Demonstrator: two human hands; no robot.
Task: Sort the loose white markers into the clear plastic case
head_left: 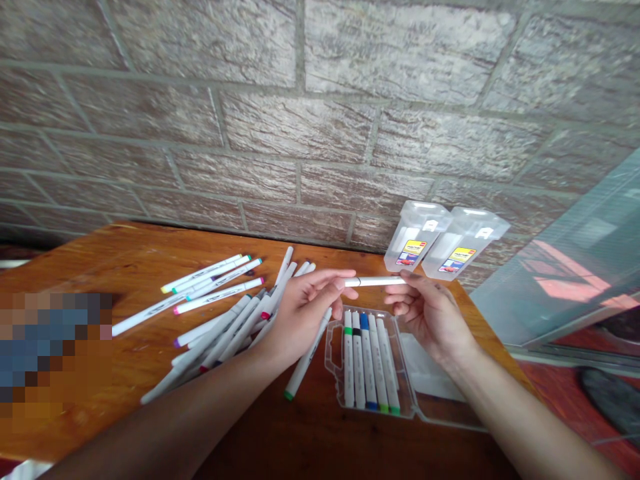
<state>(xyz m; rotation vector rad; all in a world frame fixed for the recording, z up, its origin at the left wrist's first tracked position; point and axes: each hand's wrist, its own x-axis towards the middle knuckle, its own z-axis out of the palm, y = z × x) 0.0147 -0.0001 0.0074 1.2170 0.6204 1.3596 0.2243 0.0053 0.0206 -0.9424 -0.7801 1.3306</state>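
Observation:
Between my two hands a white marker (377, 281) lies level, a dark ring showing near its left end. My left hand (310, 307) pinches that end with thumb and fingers. At the other end, the fingertips of my right hand (435, 310) close on the marker. Below them an open clear plastic case (337, 360) rests on the table, with several white markers (371, 367) side by side in its left half. Some of those show green, black or blue bands. Just left of the case, a green-tipped marker (305, 363) lies slanted, partly under my left hand.
A loose pile of markers (225, 333) spreads over the wooden table (135, 260) to the left. Two closed, frosted cases (417, 237) with yellow labels stand at the back right by the brick wall (280, 167). A glass panel (565, 267) borders the table's right side.

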